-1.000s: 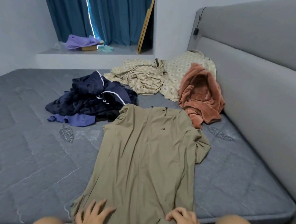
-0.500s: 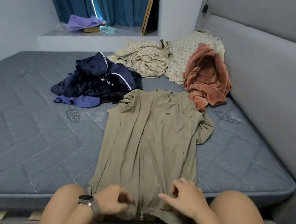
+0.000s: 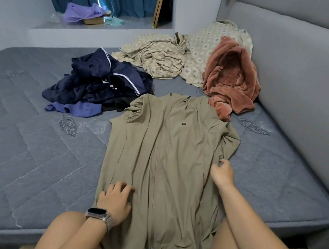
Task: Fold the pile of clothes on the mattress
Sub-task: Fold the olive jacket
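Note:
An olive zip jacket (image 3: pixel 161 164) lies spread flat, front up, on the grey-blue mattress (image 3: pixel 34 161), its hem hanging over the near edge. My left hand (image 3: pixel 116 200), with a watch on the wrist, rests on the jacket's lower left side with bent fingers. My right hand (image 3: pixel 222 173) is at the jacket's right side and pinches the end of the right sleeve. A heap of navy clothes (image 3: pixel 100 85) with a purple piece lies behind the jacket on the left.
A patterned beige sheet and pillow (image 3: pixel 166 57) and a rust-coloured fleece (image 3: pixel 231 78) lie at the back by the padded headboard (image 3: pixel 305 88). A window ledge (image 3: pixel 100 28) with purple cloth is beyond the mattress. My bare knees are at the near edge.
Both hands left the jacket's hem. My right hand moved forward to the right sleeve end, and my left hand slid up onto the lower left side.

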A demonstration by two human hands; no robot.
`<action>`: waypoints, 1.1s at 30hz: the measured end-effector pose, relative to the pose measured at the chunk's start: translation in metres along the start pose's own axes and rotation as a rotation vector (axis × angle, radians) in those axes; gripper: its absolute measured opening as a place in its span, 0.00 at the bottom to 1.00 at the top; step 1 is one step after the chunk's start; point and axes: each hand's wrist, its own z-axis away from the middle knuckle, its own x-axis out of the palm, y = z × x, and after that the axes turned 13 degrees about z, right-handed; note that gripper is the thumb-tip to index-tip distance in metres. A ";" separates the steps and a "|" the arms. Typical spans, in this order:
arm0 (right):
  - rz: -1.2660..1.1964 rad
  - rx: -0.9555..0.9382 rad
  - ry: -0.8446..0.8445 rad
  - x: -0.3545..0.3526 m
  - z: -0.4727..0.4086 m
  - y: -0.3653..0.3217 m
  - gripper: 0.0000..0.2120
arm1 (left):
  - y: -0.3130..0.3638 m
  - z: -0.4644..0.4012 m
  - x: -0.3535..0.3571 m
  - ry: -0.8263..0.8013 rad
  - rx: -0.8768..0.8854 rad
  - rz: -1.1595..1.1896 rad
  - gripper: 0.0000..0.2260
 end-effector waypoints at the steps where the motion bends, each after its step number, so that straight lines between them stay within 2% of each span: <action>1: -0.069 0.068 0.014 0.001 -0.009 -0.001 0.21 | 0.003 -0.003 0.000 0.024 -0.008 0.002 0.19; 3: -0.181 0.156 0.036 0.007 -0.031 -0.001 0.19 | 0.008 -0.010 0.000 0.061 -0.019 0.035 0.16; 6: -0.327 0.216 0.085 0.027 -0.096 0.020 0.23 | 0.014 -0.022 -0.001 0.075 0.024 0.083 0.14; 9: -0.496 0.295 0.095 0.018 -0.097 0.005 0.09 | 0.021 -0.036 0.000 0.054 0.090 0.090 0.17; 12: -0.534 0.295 0.128 0.011 -0.110 0.001 0.12 | 0.027 -0.048 0.000 0.035 0.099 0.066 0.17; 13: -0.546 0.297 0.176 0.008 -0.115 -0.001 0.12 | 0.028 -0.051 0.000 0.042 0.096 0.067 0.17; 15: -0.418 0.279 0.351 -0.004 -0.120 -0.008 0.11 | 0.028 -0.056 -0.003 0.050 0.076 0.074 0.14; 17: -0.304 0.132 0.634 -0.024 -0.111 -0.026 0.11 | 0.027 -0.060 -0.004 0.069 0.059 0.089 0.11; 19: -0.387 -0.235 0.918 -0.044 -0.083 -0.055 0.16 | 0.028 -0.061 -0.006 0.096 0.048 0.116 0.09; 20: -0.458 -0.463 0.970 -0.049 -0.066 -0.068 0.18 | 0.029 -0.062 -0.006 0.105 0.043 0.135 0.09; 21: -0.523 -0.659 0.932 -0.049 -0.050 -0.078 0.19 | 0.029 -0.061 -0.007 0.119 0.034 0.158 0.09; 22: -0.537 -0.818 0.825 -0.045 -0.039 -0.082 0.18 | 0.028 -0.061 -0.006 0.134 0.024 0.187 0.09; 23: -0.472 -0.952 0.703 -0.040 -0.026 -0.085 0.17 | 0.027 -0.061 -0.006 0.162 0.023 0.222 0.10; 25: -0.171 -1.202 0.437 -0.020 -0.001 -0.085 0.16 | 0.026 -0.063 -0.003 0.259 0.059 0.378 0.10; 26: -0.011 -1.334 0.279 -0.008 0.010 -0.083 0.15 | 0.027 -0.064 -0.002 0.301 0.079 0.536 0.08; 28: 0.314 -1.538 -0.025 0.023 0.029 -0.077 0.14 | 0.036 -0.065 -0.006 0.261 0.006 1.039 0.05; 30: 0.567 -1.524 -0.285 0.045 0.037 -0.070 0.21 | 0.044 -0.065 -0.011 0.129 -0.125 1.473 0.07; 31: 0.650 -1.426 -0.322 0.046 0.037 -0.069 0.26 | 0.045 -0.065 -0.012 0.083 -0.160 1.534 0.07; 33: 0.697 -1.103 -0.190 0.036 0.030 -0.069 0.37 | 0.044 -0.064 -0.009 0.043 -0.179 1.492 0.08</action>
